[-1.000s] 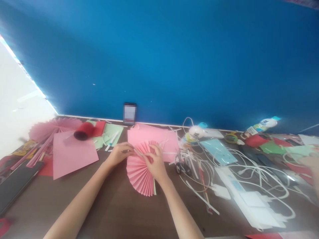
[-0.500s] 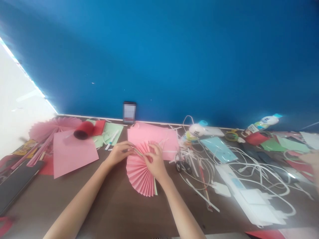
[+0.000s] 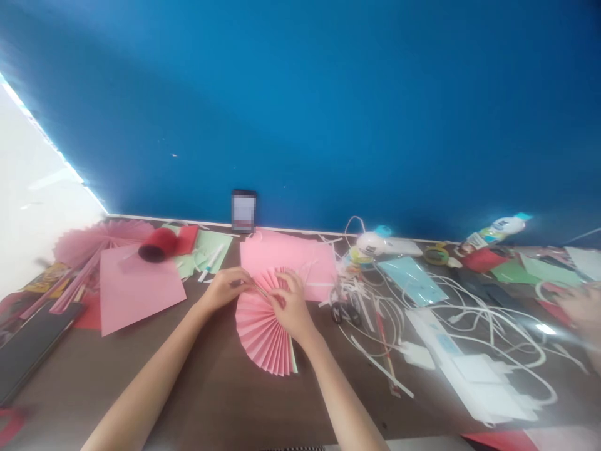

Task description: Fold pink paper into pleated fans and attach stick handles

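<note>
A pink pleated paper fan (image 3: 261, 331) lies spread on the brown table (image 3: 220, 394) in front of me. My left hand (image 3: 226, 287) pinches its upper left edge with closed fingers. My right hand (image 3: 290, 308) rests on the fan's upper right part, fingers curled and pinching the pleats near the left hand. A thin white strip shows between the two hands. A flat pink sheet (image 3: 291, 259) lies just behind the fan.
Left: a pink sheet (image 3: 136, 289), a red roll (image 3: 156, 245), another pink fan (image 3: 94, 238), green paper (image 3: 206, 249). A phone (image 3: 243, 212) leans on the blue wall. Right: scissors (image 3: 345, 307), glue bottles (image 3: 382, 245), tangled white cables (image 3: 469, 326), another person's hand (image 3: 582, 310).
The fan has spread slightly wider to the left under my hands. My hands stay in nearly the same spot. The view has shifted a little.
</note>
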A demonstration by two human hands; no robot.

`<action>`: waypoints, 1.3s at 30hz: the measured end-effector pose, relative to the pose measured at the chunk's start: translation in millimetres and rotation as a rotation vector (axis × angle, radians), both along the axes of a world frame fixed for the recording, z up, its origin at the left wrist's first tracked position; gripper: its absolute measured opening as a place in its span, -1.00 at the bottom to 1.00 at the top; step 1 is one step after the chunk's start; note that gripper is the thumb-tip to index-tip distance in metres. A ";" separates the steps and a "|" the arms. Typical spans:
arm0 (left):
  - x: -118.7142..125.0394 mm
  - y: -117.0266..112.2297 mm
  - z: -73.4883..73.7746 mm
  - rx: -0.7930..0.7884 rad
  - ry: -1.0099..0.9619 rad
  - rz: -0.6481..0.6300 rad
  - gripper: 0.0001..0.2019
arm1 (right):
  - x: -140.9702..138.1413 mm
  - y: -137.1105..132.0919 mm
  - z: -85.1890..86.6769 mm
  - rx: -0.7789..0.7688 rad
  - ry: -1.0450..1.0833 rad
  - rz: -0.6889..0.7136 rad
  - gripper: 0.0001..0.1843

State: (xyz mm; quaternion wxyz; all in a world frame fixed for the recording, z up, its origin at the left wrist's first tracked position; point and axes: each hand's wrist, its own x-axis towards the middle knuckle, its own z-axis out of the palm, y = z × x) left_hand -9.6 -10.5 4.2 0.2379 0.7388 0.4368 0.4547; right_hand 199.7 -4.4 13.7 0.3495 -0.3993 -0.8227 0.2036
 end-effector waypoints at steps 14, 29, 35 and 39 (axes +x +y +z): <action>4.4 -5.7 7.1 0.028 0.026 -0.005 -0.88 | 4.6 -3.1 7.8 0.078 -0.028 0.040 -0.83; -2.4 -8.2 29.1 -0.068 0.256 -0.053 -0.90 | 2.4 7.0 25.3 0.232 -0.443 0.136 -0.76; 11.2 -9.1 35.5 0.062 0.596 -0.077 -0.86 | -1.1 4.4 29.5 0.218 -0.536 0.189 -0.80; 14.1 -9.5 32.4 0.159 0.642 -0.034 -0.81 | 0.2 4.3 33.2 0.136 -0.546 0.148 -0.82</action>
